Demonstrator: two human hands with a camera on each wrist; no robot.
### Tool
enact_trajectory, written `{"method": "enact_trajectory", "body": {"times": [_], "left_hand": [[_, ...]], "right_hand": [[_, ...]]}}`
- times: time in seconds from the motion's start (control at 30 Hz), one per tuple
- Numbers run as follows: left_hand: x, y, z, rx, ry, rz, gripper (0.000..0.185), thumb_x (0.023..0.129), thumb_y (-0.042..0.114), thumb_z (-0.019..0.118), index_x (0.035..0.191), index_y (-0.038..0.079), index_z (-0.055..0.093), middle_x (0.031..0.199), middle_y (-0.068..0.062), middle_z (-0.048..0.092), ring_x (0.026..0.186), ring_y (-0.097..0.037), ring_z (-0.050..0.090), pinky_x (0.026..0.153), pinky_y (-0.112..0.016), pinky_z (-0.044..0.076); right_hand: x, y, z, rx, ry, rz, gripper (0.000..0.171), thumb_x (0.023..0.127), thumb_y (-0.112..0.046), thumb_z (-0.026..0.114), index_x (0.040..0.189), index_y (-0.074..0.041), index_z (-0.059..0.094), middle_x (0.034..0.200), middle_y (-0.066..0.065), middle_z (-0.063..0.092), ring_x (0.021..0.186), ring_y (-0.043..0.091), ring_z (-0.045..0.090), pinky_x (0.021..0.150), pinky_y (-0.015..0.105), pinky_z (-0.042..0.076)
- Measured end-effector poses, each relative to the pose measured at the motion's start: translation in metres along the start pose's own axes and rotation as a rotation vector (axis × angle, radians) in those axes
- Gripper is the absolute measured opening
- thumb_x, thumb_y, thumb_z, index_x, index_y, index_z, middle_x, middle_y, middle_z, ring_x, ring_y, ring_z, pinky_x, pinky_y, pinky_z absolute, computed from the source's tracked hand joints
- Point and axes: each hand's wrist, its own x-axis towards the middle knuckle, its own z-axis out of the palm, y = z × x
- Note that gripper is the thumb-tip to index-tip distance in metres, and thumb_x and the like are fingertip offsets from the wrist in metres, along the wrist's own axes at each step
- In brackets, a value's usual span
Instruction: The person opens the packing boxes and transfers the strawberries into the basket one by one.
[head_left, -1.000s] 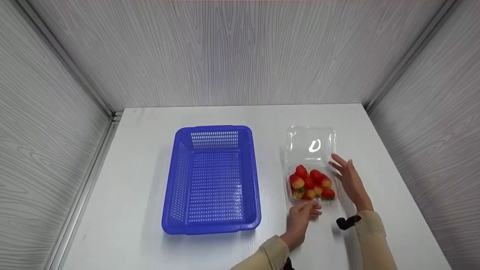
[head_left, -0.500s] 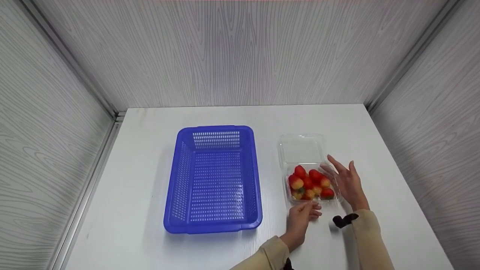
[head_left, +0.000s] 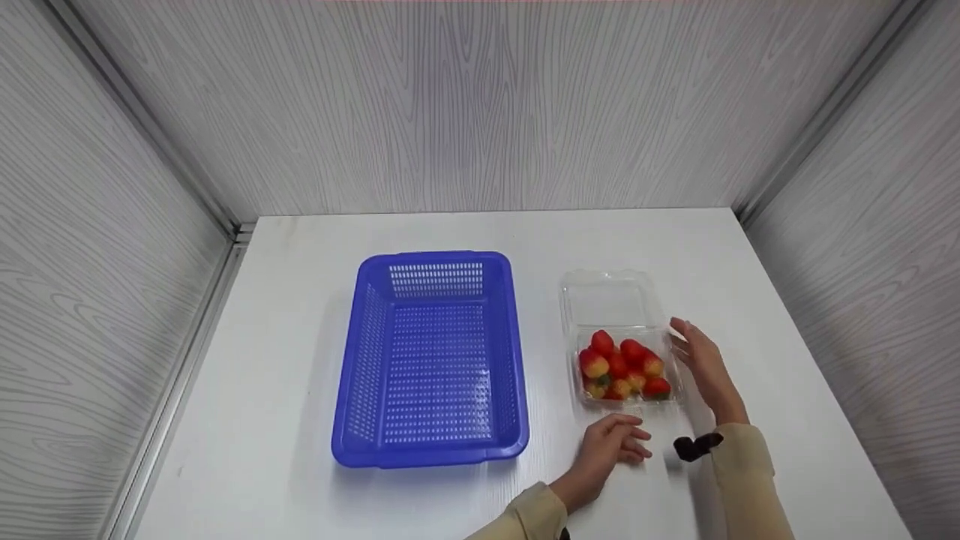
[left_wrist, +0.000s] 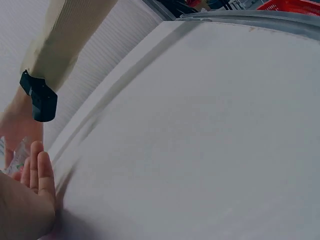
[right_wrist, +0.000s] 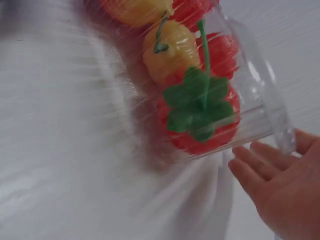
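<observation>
A clear plastic clamshell box (head_left: pixel 681 390) stands on the table at the right, its hinged lid (head_left: pixel 604 298) folded back behind it. Inside lie several red and yellow strawberries (head_left: pixel 616 365), some with green leaves. My right hand (head_left: pixel 703 369) is at the right side of the box, its fingers extended along the wall; the right wrist view shows the fingertips (right_wrist: pixel 245 167) right by the clear wall. In front of the box, my left hand (head_left: pixel 613 442) hovers with loosely bent fingers, holding nothing. In the left wrist view the left hand (left_wrist: pixel 30 200) sits at the lower left corner.
A blue perforated plastic basket (head_left: pixel 341 390) stands left of the box on the white table (head_left: pixel 285 300). Pale wood-grain panels (head_left: pixel 450 105) enclose the back and sides. A red crate (left_wrist: pixel 290 6) shows beyond the table edge in the left wrist view.
The box's lid has dropped backward from a raised tilt. My left hand has drawn back slightly from the front of the box. My right hand has shifted slightly beside it.
</observation>
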Motion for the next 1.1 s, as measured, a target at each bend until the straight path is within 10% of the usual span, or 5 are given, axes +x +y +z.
{"method": "enact_trajectory", "body": {"times": [0.27,0.5,0.67,0.9,1.1], "left_hand": [[-0.039,0.029,-0.018,0.451,-0.359,0.043,0.027,0.1,0.016,0.052,0.12,0.002,0.063,0.094,-0.003,0.073,0.075,-0.01,0.067,0.07,-0.026,0.053],[-0.074,0.098,-0.046,0.726,-0.53,0.216,0.029,0.103,0.019,0.05,0.13,0.01,0.056,0.099,-0.003,0.072,0.078,-0.009,0.067,0.067,-0.019,0.049],[-0.098,0.149,-0.076,0.855,-0.406,0.466,0.031,0.103,0.017,0.049,0.132,0.008,0.055,0.1,-0.003,0.07,0.083,-0.008,0.065,0.073,-0.022,0.052],[-0.11,0.204,-0.137,1.203,-0.034,0.922,0.027,0.097,0.006,0.056,0.124,0.003,0.061,0.097,-0.003,0.066,0.086,-0.011,0.062,0.077,-0.024,0.052],[-0.112,0.239,-0.198,1.478,0.212,1.145,0.023,0.091,0.006,0.062,0.114,0.0,0.067,0.099,-0.01,0.07,0.089,-0.024,0.068,0.077,-0.036,0.056]], "right_hand": [[-0.012,-0.026,0.019,-0.311,0.325,-0.081,0.053,0.103,-0.033,0.049,0.144,0.0,0.044,0.147,0.021,0.046,0.135,0.035,0.043,0.11,0.047,0.034],[-0.019,-0.042,0.049,-0.217,0.429,-0.227,0.037,0.102,-0.025,0.055,0.131,-0.003,0.06,0.126,0.014,0.064,0.105,0.009,0.06,0.092,0.018,0.045],[-0.019,-0.041,0.068,-0.297,0.429,-0.261,0.033,0.099,-0.023,0.059,0.127,-0.004,0.064,0.116,0.013,0.067,0.094,0.011,0.06,0.081,0.015,0.046],[-0.014,-0.034,0.088,-0.446,0.43,-0.375,0.027,0.092,-0.012,0.067,0.117,-0.001,0.068,0.102,0.014,0.068,0.085,0.021,0.058,0.069,0.013,0.043],[-0.012,-0.028,0.104,-0.524,0.397,-0.354,0.03,0.091,-0.015,0.071,0.117,-0.001,0.066,0.105,0.015,0.066,0.088,0.025,0.058,0.077,0.027,0.049]]}}
